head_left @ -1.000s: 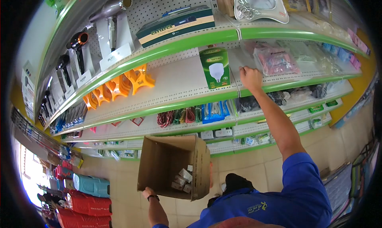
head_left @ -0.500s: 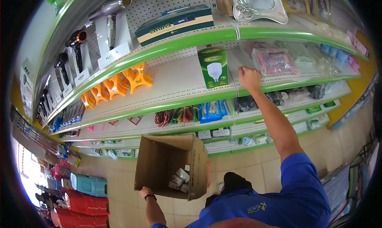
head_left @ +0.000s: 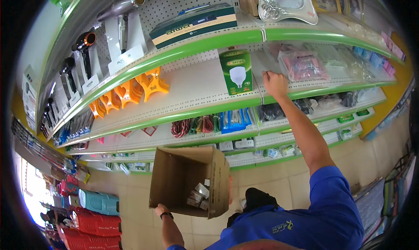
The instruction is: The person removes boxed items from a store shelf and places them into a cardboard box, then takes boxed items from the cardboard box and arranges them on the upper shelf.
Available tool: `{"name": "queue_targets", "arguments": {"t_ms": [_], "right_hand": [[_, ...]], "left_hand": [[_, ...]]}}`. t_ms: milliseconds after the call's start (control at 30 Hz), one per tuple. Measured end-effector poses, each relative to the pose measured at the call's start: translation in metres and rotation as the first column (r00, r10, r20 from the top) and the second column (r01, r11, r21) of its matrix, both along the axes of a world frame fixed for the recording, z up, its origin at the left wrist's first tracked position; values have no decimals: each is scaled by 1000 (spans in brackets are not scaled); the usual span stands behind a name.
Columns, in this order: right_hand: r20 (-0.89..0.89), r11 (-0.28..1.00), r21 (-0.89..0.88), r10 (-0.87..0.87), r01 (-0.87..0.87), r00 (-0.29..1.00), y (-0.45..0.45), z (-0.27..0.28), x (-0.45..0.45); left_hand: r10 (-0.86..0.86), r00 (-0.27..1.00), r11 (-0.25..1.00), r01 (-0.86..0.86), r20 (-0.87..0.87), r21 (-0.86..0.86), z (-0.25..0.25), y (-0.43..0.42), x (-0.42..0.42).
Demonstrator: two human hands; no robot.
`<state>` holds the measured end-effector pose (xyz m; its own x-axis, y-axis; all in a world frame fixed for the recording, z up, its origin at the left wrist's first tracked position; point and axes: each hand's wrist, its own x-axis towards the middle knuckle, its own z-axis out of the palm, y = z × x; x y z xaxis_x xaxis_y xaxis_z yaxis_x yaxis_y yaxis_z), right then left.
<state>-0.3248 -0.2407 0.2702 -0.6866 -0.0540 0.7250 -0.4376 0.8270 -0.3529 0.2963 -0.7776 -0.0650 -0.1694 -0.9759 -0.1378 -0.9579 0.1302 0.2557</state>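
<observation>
My left hand [head_left: 162,210] grips the lower left edge of an open cardboard box [head_left: 219,180], which is tilted with its opening toward me. Several small white and silver cartons [head_left: 199,195] lie inside it, near its right wall. My right hand [head_left: 276,83] is at the second shelf, just right of a green light bulb box [head_left: 236,73] standing upright, with a gap between them. Its fingers are curled closed and partly hidden, so I cannot see whether they hold anything. A pink packet in clear plastic [head_left: 304,66] lies just beyond it, to the right.
Hair dryers [head_left: 123,29], an Aiwa box [head_left: 193,25] and a silver picture frame [head_left: 288,5] stand on the upper shelf. Orange plastic stands [head_left: 152,83] line the second shelf. Bundled cords [head_left: 195,126] lie lower down. Red and teal suitcases [head_left: 98,202] are at the lower left.
The view has shifted very slightly. My right hand stays beside the bulb box and my left hand keeps its grip on the cardboard box.
</observation>
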Motion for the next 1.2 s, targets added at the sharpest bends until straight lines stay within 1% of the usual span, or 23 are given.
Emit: {"name": "queue_targets", "arguments": {"t_ms": [100,200,267,367,467,533,567,633,700,800,833,900,967,1000,1033,1067,1100,1167,1200], "right_hand": [[-6,1000,-12,9,-9,1000,0,0,0],[14,1000,-22,-1,1,1000,0,2,1],[16,1000,-18,5,-5,1000,1,-1,-2],[-1,1000,-19,14,-14,1000,1,-2,-1],[10,999,-24,22,-22,1000,0,2,3],[17,999,-23,24,-24,1000,0,3,4],[13,1000,-21,24,-24,1000,0,1,2],[6,1000,-15,23,-23,1000,0,0,0],[2,1000,-10,21,-21,1000,1,-1,-2],[0,1000,-4,12,-12,1000,0,0,0],[3,1000,-3,16,-16,1000,0,0,-1],[10,1000,-2,23,-23,1000,1,0,-1],[15,999,-13,31,-31,999,1,1,0],[18,999,-18,36,-36,999,1,1,1],[13,999,-16,28,-28,1000,1,1,1],[8,1000,-15,20,-20,1000,1,1,2],[2,1000,-13,13,-13,1000,0,2,1],[-14,1000,-15,12,-12,1000,-1,2,3],[-21,1000,-16,11,-11,1000,-1,3,3]], "left_hand": [[122,987,992,-121,-104,20,36,29,-12],[216,961,976,-209,-174,55,31,24,-16],[326,916,945,-317,-233,76,52,36,-27],[368,890,930,-348,-271,118,63,42,-30],[396,865,917,-357,-308,177,56,38,-26],[191,973,981,-184,-129,61,44,29,-18],[85,996,996,-85,-30,17,37,26,-15],[114,991,993,-113,-75,20,39,30,-15],[100,993,995,-100,-68,6,39,31,-16],[40,999,999,-40,-10,-19,23,21,-10],[36,999,999,-36,-13,-18,23,20,-10],[145,981,989,-144,-131,17,23,20,-12],[365,868,931,-345,-337,120,23,22,-18],[239,935,971,-230,-261,63,25,22,-16],[227,946,974,-220,-232,58,27,23,-15],[230,951,973,-224,-208,54,27,24,-15],[267,937,964,-260,-224,62,43,37,-22],[287,930,958,-279,-229,67,64,52,-29],[300,924,954,-294,-238,61,64,52,-30]]}}
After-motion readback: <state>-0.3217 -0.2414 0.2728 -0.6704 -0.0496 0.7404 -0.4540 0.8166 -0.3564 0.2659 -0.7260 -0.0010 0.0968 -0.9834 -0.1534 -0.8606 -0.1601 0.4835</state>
